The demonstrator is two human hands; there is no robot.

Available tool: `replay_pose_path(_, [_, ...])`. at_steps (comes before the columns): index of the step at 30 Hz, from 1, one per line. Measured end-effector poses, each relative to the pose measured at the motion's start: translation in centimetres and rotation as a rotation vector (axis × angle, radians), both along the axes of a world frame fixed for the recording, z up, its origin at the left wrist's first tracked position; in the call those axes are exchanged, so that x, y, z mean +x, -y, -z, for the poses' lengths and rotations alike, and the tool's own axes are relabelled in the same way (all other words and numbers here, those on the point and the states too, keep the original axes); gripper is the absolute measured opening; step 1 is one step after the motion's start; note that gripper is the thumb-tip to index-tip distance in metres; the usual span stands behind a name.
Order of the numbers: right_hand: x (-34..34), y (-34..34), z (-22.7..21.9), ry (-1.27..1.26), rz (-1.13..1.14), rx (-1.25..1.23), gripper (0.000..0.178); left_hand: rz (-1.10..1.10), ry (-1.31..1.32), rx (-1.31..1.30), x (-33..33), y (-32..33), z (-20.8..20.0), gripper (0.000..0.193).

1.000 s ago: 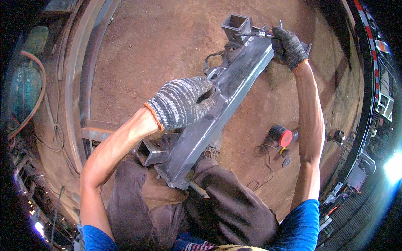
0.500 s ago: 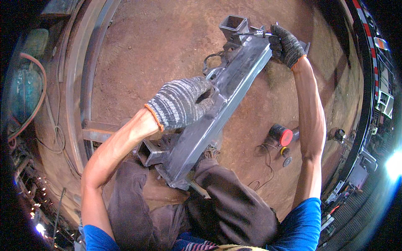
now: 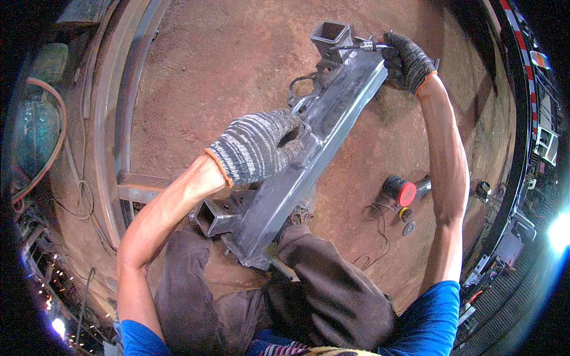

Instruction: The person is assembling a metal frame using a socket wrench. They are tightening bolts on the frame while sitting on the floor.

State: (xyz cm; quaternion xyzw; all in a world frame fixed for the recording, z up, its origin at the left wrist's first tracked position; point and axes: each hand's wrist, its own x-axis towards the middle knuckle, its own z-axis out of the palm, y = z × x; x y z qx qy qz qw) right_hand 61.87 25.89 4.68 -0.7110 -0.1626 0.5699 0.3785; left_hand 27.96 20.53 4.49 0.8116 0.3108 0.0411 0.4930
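Note:
A grey steel beam [image 3: 278,193] slants from between my knees up to the far right. Square tube stubs, the far one [image 3: 331,37] and the near one [image 3: 215,218], are fixed to its left side. My left hand [image 3: 261,145], in a grey striped knit glove, grips the beam near its middle, thumb and fingers curled on a raised part. At the far end my gloved right hand [image 3: 409,62] is closed on a slim metal tool [image 3: 368,46]; its thin shaft points left across the beam's end by the far stub. Most of the tool is hidden in my fist.
An angle grinder with a red end [image 3: 406,194], its cord and a small disc [image 3: 409,228] lie on the brown floor at right. Long steel sections [image 3: 110,118] run along the left, near a teal cylinder [image 3: 32,130] and hose. Sparks fly at lower left; a bright light glares at right.
My right forearm and elbow have swung slightly outward to the right, and the right hand has tilted a little with the tool. My left hand and the beam look unmoved.

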Motion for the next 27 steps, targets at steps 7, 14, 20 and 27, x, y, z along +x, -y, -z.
replay_pose_path(7, [-0.25,-0.2,-0.2,0.025,0.023,-0.018,0.026,0.001,0.013,0.002,0.0,0.0,-0.17,0.033])
replay_pose_path(14, [-0.09,-0.94,-0.08,-0.008,0.054,-0.056,0.031,-0.017,0.034,0.012,-0.02,0.13,0.2,0.03])
replay_pose_path(20, [-0.4,-0.95,-0.21,0.023,0.066,-0.055,0.029,-0.026,0.057,0.001,0.06,0.16,0.42,0.029])
replay_pose_path(27, [-0.7,-0.74,-0.12,0.122,-0.068,-0.022,0.03,-0.012,0.088,0.074,-0.21,0.15,0.71,0.029])
